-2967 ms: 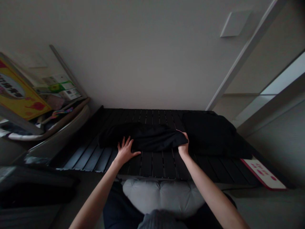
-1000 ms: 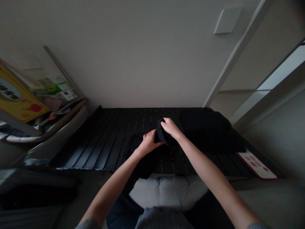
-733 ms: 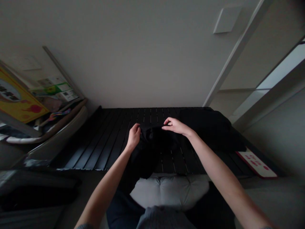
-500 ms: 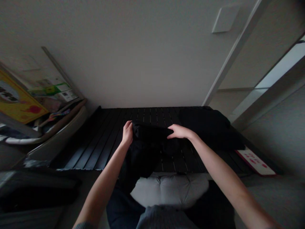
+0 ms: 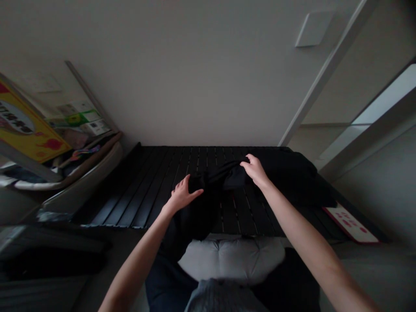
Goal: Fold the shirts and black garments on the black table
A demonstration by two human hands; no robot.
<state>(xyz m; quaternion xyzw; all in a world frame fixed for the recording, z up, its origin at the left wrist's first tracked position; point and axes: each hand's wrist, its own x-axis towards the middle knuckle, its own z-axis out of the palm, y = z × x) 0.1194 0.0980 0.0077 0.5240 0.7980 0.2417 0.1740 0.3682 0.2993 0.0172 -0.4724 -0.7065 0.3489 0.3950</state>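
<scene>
Head view: a soft, limp black cloth [image 5: 198, 212] lay over the near edge of the slatted desk [image 5: 143, 195], seemingly best taken by its gathered fold, which was pinched by the right hand's fingers [image 5: 248, 162], the left hand's fingers [image 5: 193, 191] being spread just beside it.

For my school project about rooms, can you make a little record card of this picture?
Left hand: open, at the edge of the black cloth
Right hand: gripping the cloth's upper edge
Cloth position: on the black slatted surface, hanging over its near edge
Beside it: dark cloth pile, to the right
Below: grey cushion
Far left: yellow sign
</scene>
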